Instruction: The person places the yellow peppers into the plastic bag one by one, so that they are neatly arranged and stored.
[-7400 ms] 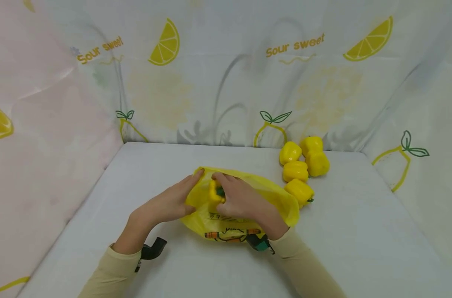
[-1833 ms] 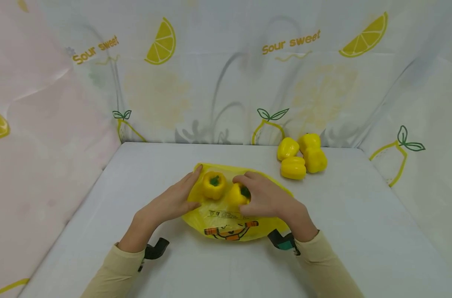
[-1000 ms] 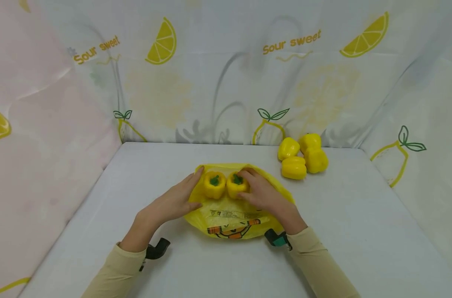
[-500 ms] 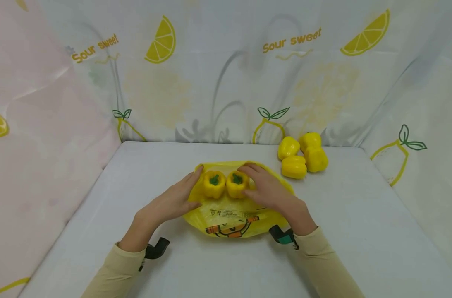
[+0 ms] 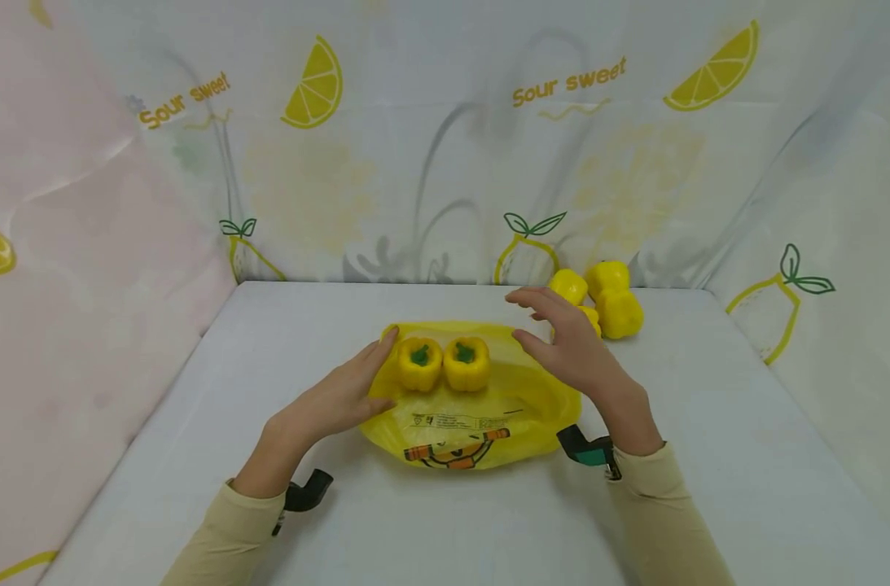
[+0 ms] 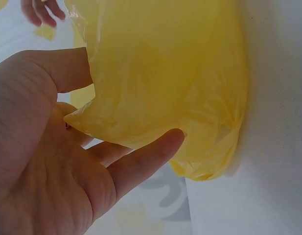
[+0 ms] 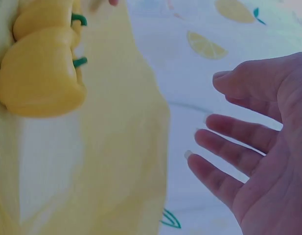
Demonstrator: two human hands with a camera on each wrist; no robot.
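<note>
A yellow plastic bag (image 5: 543, 407) lies on the table with its mouth spread wide. Side by side in it stand two yellow bell peppers, the left pepper (image 5: 418, 374) and the right pepper (image 5: 466, 374), green stems up. At the bag's left edge my left hand (image 5: 338, 395) touches the rim with extended fingers, and in the left wrist view the thin plastic (image 6: 155, 73) runs between them. My right hand (image 5: 572, 346) hovers beyond the bag's right side, fingers apart and holding nothing. Behind its fingers, a loose bell pepper (image 5: 592, 317) is partly hidden.
More yellow bell peppers sit at the table's back right: a pepper (image 5: 567, 286) beside the hand, a pepper (image 5: 609, 276) by the back cloth, and a pepper (image 5: 620, 316) in front of that. A lemon-print cloth (image 5: 415, 163) walls the white table (image 5: 415, 521).
A second pepper has been set in the bag beside the first. My right hand has let it go and moved right and back toward the loose peppers. My left hand stays at the rim.
</note>
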